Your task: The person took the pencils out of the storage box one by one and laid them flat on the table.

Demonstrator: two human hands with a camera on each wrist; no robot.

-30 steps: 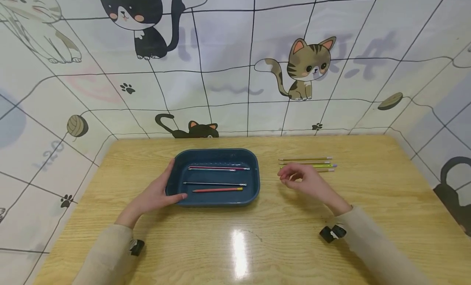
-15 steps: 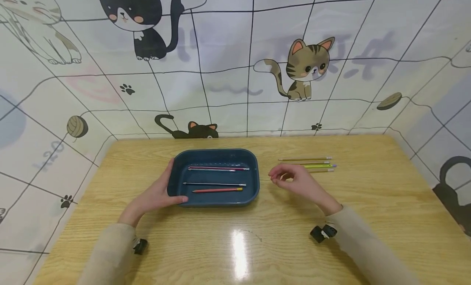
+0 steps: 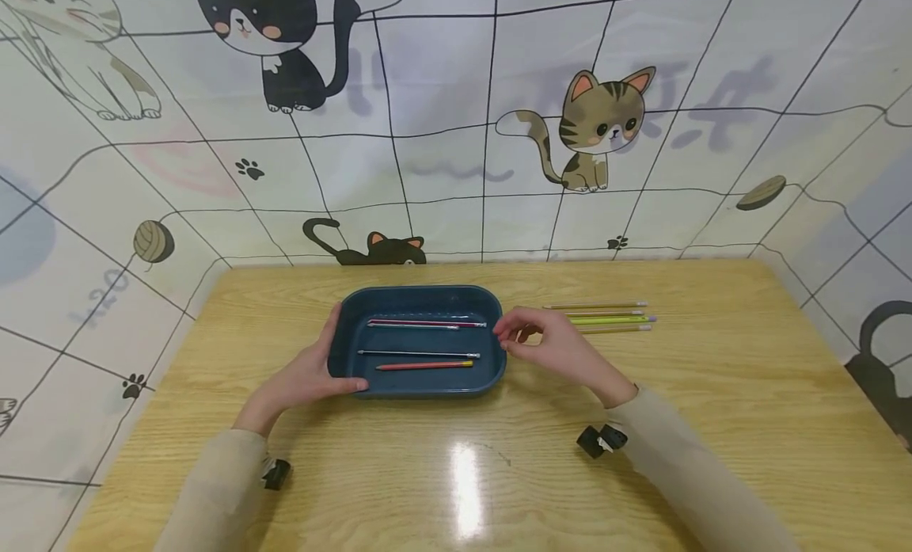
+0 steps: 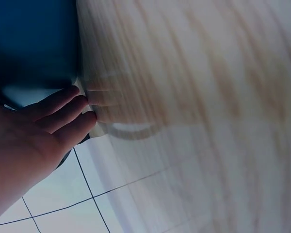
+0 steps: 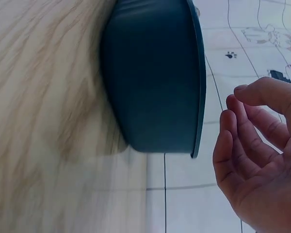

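A dark blue rectangular tray (image 3: 413, 340) sits on the wooden table, with several pencils lying lengthwise inside. Among them is an orange-red pencil (image 3: 423, 366) with a yellow end; behind it lies a dark pencil (image 3: 419, 353). My left hand (image 3: 302, 375) rests at the tray's left end, thumb on the front rim. In the left wrist view its straight fingers (image 4: 72, 131) touch the outer wall. My right hand (image 3: 556, 346) hovers by the right rim, fingers loosely bent and thumb near the fingertips. No object shows in it in the right wrist view.
Several loose pencils (image 3: 613, 320), mostly yellowish, lie on the table right of the tray, behind my right hand. A cat-patterned sheet (image 3: 442, 164) rises along the table's back and sides. Bare wood (image 3: 385, 473) stretches in front of the tray.
My right hand has moved left, from in front of the loose pencils to the tray's right rim. My left hand and the tray stay nearly in place.
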